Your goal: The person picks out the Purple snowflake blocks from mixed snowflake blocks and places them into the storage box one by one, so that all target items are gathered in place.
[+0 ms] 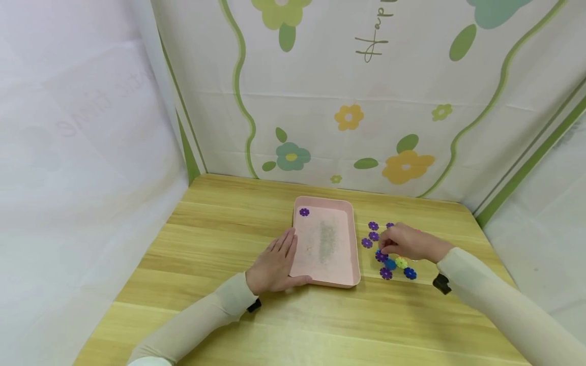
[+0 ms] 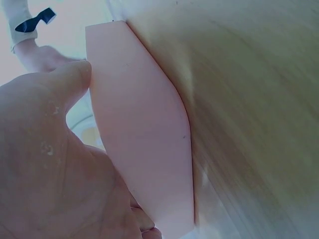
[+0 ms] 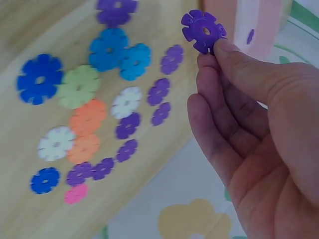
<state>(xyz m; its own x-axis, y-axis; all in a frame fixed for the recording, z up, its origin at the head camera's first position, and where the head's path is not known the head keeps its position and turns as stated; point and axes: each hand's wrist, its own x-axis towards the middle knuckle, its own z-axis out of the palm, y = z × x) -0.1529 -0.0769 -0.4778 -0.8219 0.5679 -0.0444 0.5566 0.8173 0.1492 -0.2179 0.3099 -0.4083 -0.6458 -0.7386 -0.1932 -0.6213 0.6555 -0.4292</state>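
Note:
My left hand [image 1: 273, 264] lies along the left side of a shallow pink tray [image 1: 336, 269], with its fingers straight at the rim and the thumb over the near corner. In the left wrist view the thumb and palm press against the tray's outer side [image 2: 134, 104]. To the right of the tray, my right hand [image 1: 412, 241] pinches a purple flower-shaped plastic disc [image 3: 194, 34] between thumb and fingertips. It holds the disc above a spread of similar discs. Inside the tray, one purple disc [image 1: 304, 212] lies in the far left corner.
Loose discs lie on the wooden table [image 1: 229, 234]: several purple ones [image 1: 367, 243], dark blue [image 3: 29, 82], light blue [image 3: 102, 57], pale green [image 3: 75, 94], orange [image 3: 92, 117], white [image 3: 50, 144] and one pink [image 3: 76, 194]. Floral cloth [image 1: 316, 76] rises behind the table.

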